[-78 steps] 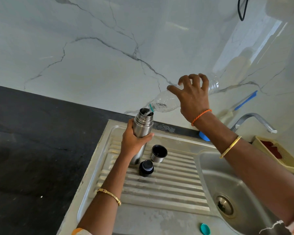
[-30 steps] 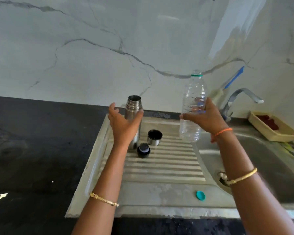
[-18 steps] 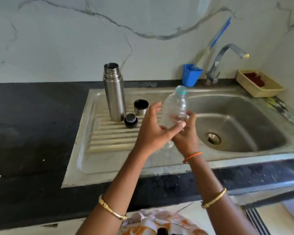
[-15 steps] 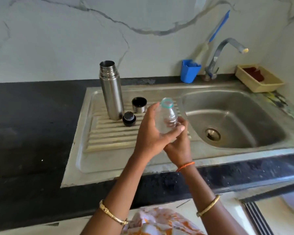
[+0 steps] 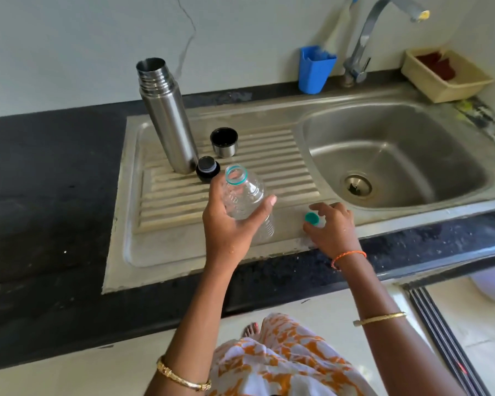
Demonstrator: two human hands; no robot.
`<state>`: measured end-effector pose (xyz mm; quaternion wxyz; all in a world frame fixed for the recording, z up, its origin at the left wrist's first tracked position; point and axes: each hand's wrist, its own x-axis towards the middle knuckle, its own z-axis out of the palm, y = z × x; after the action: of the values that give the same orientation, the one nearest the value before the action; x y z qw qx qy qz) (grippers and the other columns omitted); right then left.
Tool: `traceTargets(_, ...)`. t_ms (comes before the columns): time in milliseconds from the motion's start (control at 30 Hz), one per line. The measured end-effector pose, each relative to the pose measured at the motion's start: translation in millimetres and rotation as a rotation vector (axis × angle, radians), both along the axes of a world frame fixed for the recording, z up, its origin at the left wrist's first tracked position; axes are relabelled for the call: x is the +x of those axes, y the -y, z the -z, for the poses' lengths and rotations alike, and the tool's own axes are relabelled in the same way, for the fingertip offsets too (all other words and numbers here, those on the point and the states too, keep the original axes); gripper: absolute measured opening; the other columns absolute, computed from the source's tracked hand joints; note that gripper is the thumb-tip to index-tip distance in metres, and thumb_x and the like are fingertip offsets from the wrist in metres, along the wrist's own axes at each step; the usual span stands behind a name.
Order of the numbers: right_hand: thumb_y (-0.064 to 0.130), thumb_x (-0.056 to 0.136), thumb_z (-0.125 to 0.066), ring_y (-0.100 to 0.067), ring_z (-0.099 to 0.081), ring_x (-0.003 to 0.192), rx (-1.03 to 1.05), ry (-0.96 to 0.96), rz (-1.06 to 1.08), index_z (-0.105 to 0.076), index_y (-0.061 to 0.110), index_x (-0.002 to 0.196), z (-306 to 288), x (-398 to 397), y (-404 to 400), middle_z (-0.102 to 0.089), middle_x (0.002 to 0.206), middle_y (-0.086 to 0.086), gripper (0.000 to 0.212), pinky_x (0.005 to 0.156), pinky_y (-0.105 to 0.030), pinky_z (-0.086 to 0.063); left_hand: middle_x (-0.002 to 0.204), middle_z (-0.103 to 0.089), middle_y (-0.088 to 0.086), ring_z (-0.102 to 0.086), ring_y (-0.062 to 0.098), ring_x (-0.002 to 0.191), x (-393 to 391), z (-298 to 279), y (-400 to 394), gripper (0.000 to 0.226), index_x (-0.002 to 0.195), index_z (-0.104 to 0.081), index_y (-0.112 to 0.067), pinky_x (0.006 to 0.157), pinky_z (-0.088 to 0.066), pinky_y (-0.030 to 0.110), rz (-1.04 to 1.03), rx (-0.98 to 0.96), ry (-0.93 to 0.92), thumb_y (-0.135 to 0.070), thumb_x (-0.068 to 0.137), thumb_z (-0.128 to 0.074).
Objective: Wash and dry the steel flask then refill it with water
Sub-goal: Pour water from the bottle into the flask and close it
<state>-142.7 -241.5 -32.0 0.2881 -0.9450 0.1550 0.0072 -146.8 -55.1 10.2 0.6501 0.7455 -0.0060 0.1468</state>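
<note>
From the head camera, the steel flask stood open and upright on the ribbed draining board, well behind both hands. The left hand gripped a clear ridged plastic bottle. The right hand pinched a green cap. The tap was cut off above.

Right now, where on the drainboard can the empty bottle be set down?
Free: the ribbed drainboard between the steel cup and the basin, and the flat strip in front of the ribs. Crowded: the back left, where flask, black stopper and cup cluster.
</note>
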Motion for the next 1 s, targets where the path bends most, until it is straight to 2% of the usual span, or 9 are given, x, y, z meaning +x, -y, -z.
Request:
traceTargets(133,0.028,0.085,-0.067,-0.036,-0.045,0.112,-0.051,-0.029,-0.043,-0.059,0.018,0.127,5,2,-3,-0.05,0.118,-0.016,0.044,0.099,-0.041,-0.037,0.107,-0.064,-0.008,-0.061,0.012,0.103,-1,-1,4,0.056,0.114,-0.055,-0.02,0.092,-0.049,0.029,0.036,0.038,0.019,-0.033,0.069,-0.085)
traceTargets(267,0.01,0.085,-0.065,-0.039,-0.05,0.107,0.018,0.008,-0.053,-0.064,0.012,0.12,7,8,0,-0.053,0.113,-0.019,0.035,0.098,-0.039,-0.041,0.108,-0.063,-0.011,-0.061,0.009,0.105,3,-3,7,0.057,0.117,-0.053,-0.026,0.092,-0.046,0.021,0.123,0.077,-0.011,-0.031,0.07,-0.085)
traceTargets(333,0.001,0.084,-0.062,-0.036,-0.054,0.103,0.059,0.041,-0.048,-0.065,0.009,0.118,7,7,4,-0.055,0.112,-0.018,0.035,0.095,-0.032,-0.041,0.109,-0.063,-0.012,-0.061,0.006,0.106,5,-4,10,0.058,0.118,-0.053,-0.025,0.091,-0.045,0.017,0.145,0.081,-0.024,-0.03,0.07,-0.085)
traceTargets(433,-0.003,0.081,-0.062,-0.024,-0.058,0.085,0.149,0.09,-0.008,-0.065,0.008,0.116,3,5,15,-0.06,0.107,-0.016,0.036,0.076,-0.01,-0.035,0.11,-0.064,-0.014,-0.06,-0.001,0.105,7,-5,15,0.06,0.12,-0.051,-0.028,0.09,-0.044,0.011,0.13,0.09,-0.039,-0.029,0.07,-0.085)
traceTargets(500,0.0,0.081,-0.066,-0.018,-0.06,0.08,0.23,0.116,0.019,-0.066,0.009,0.112,-1,3,24,-0.065,0.1,-0.012,0.032,0.072,-0.008,-0.037,0.11,-0.064,-0.015,-0.06,-0.002,0.104,7,-5,19,0.061,0.121,-0.051,-0.028,0.089,-0.044,0.01,0.098,0.073,-0.041,-0.028,0.071,-0.085)
traceTargets(567,0.003,0.081,-0.071,-0.016,-0.065,0.08,0.416,0.11,0.059,-0.066,0.008,0.109,-7,-1,34,-0.068,0.092,-0.007,0.03,0.076,-0.015,-0.047,0.107,-0.064,-0.014,-0.061,-0.001,0.102,8,-7,24,0.059,0.121,-0.052,-0.025,0.086,-0.043,0.009,0.067,0.048,-0.026,-0.028,0.071,-0.084)
traceTargets(700,0.001,0.082,-0.068,-0.013,-0.066,0.071,1.058,0.012,0.159,-0.063,0.006,0.098,-33,0,52,-0.067,0.081,-0.006,0.017,0.067,-0.022,-0.056,0.104,-0.064,-0.017,-0.061,0.0,0.101,13,-13,47,0.057,0.119,-0.053,-0.021,0.084,-0.042,0.008,0.135,0.07,0.012,-0.026,0.071,-0.084)
traceTargets(867,-0.004,0.077,-0.072,-0.011,-0.058,0.079,0.959,0.115,-0.197,-0.065,0.017,0.098,-75,13,71,-0.064,0.089,-0.003,0.03,0.071,-0.014,-0.049,0.107,-0.064,-0.012,-0.06,0.004,0.101,18,-16,84,0.059,0.117,-0.05,-0.031,0.087,-0.047,0.018,0.228,0.223,0.027,-0.028,0.07,-0.086)
traceTargets(1000,0.035,0.058,-0.087,-0.013,-0.059,0.09,1.162,0.172,-0.387,-0.071,0.024,0.1,-102,25,86,-0.067,0.098,0.002,0.047,0.078,-0.022,-0.049,0.108,-0.063,-0.014,-0.059,0.006,0.099,21,-21,103,0.06,0.116,-0.049,-0.034,0.083,-0.051,0.031,0.189,0.294,-0.015,-0.039,0.067,-0.083)
